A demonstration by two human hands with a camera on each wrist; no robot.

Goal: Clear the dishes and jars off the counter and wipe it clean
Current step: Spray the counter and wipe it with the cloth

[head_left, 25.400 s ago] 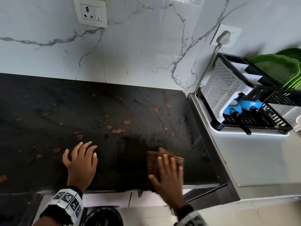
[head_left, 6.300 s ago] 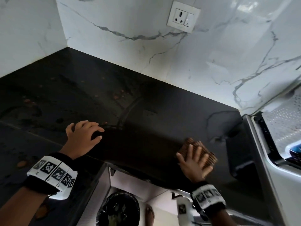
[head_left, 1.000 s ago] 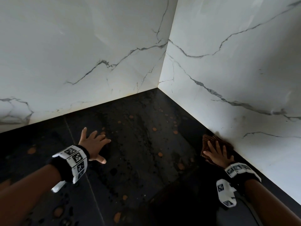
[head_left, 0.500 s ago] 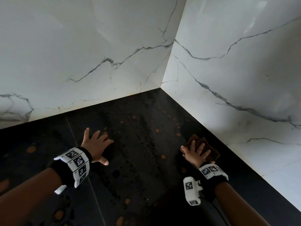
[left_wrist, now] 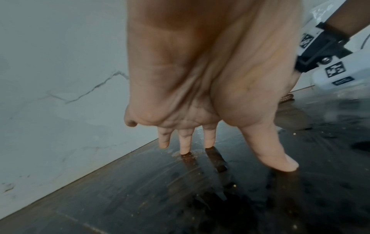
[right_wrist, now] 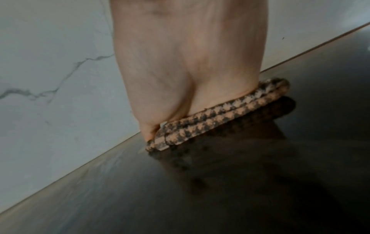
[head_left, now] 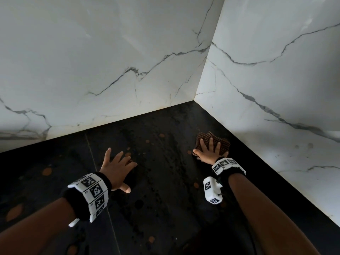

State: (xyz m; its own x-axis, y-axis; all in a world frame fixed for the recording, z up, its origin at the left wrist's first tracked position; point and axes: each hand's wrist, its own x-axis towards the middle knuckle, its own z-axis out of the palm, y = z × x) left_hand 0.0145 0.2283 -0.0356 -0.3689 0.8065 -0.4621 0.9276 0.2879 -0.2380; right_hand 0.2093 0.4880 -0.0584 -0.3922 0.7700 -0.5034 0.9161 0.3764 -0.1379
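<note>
A folded brown checked cloth (head_left: pixel 207 138) lies on the black stone counter (head_left: pixel 165 181) near the corner of the two marble walls. My right hand (head_left: pixel 208 150) presses flat on it with straight, spread fingers; in the right wrist view the palm (right_wrist: pixel 188 79) covers the cloth (right_wrist: pixel 216 114), whose folded edge shows below it. My left hand (head_left: pixel 116 164) rests flat on the bare counter to the left, fingers spread; its fingertips (left_wrist: pixel 185 150) touch the wet stone in the left wrist view. No dishes or jars are in view.
White marble walls (head_left: pixel 110 61) meet in a corner (head_left: pixel 195 100) behind the counter; the right wall (head_left: pixel 276 89) runs close beside the cloth. Orange-brown spots (head_left: pixel 147 141) and dark wet streaks (head_left: pixel 171 159) mark the counter between my hands.
My right hand has slid the cloth away from the right wall, leftward and toward the corner. The left hand has stayed planted in about the same spot.
</note>
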